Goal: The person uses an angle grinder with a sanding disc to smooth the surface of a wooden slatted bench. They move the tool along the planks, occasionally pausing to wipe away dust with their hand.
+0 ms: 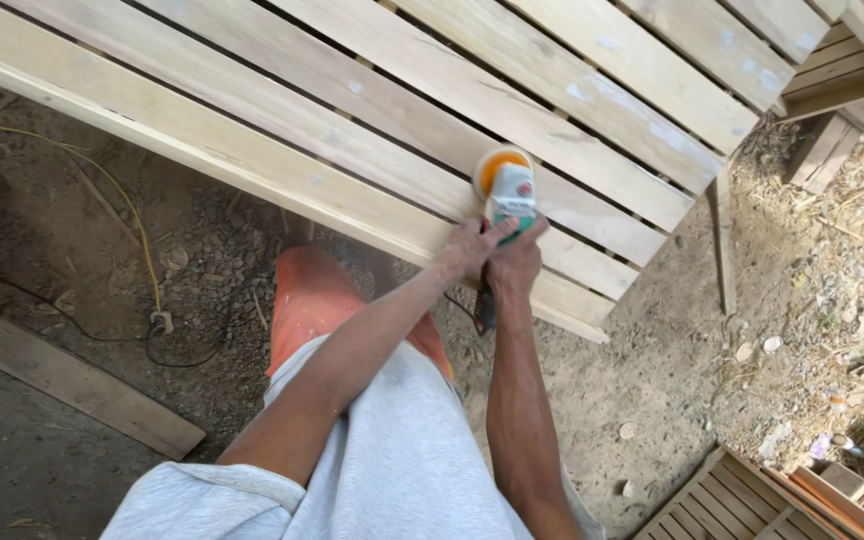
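A small power sander with a white and teal body and an orange round pad rests on a slat of a pale wooden slatted frame. My left hand and my right hand are both wrapped around the rear of the sander, side by side. The pad touches the wood near the frame's lower edge. A dark cord hangs from the tool below my hands.
Dirt ground with stones lies all around. A yellow cable and a black cable run at left, beside a loose plank. More slatted wooden pieces stand at the top right and bottom right. A thin stick lies right of the frame.
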